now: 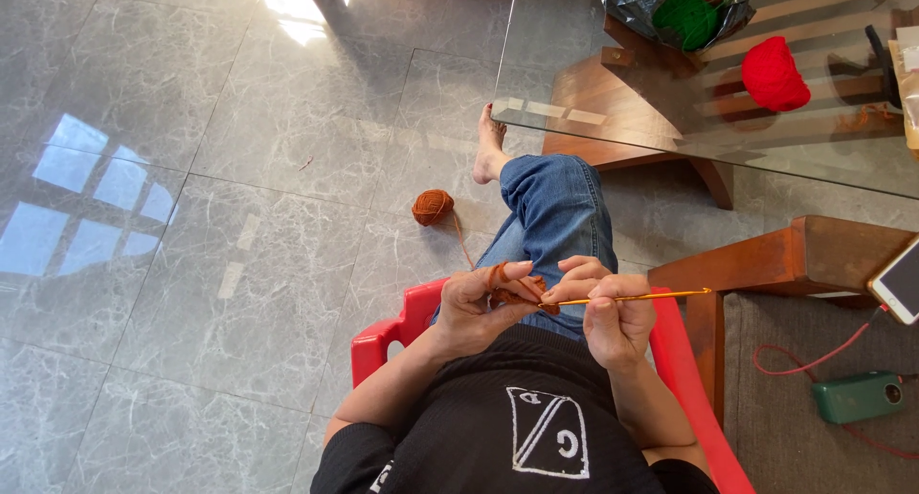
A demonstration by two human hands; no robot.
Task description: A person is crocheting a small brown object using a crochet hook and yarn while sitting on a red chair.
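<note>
I see my left hand [476, 307] closed on a small piece of rust-orange crochet work [512, 293], the strand wound over its raised forefinger. My right hand [608, 312] is clamped on a thin orange crochet hook [637, 297], which lies level, its handle end pointing right and its tip at the work, just where the two hands meet. Both hands hang over my lap, above a red plastic chair [392, 336] and my leg in blue jeans [555, 212].

From the work a strand of yarn [462, 240] runs down to a rust-orange yarn ball [433, 207] lying on the grey tiled floor [220, 197], near my bare foot [489, 149] and well apart from the hands.

Toward the upper right, a glass tabletop [593, 82] carries a red yarn ball [773, 75] and a dark plastic bag [637, 1] holding green yarn [686, 17]. At the right edge lie a phone [900, 281] and a green power bank [859, 396] with a red cable [804, 355].
</note>
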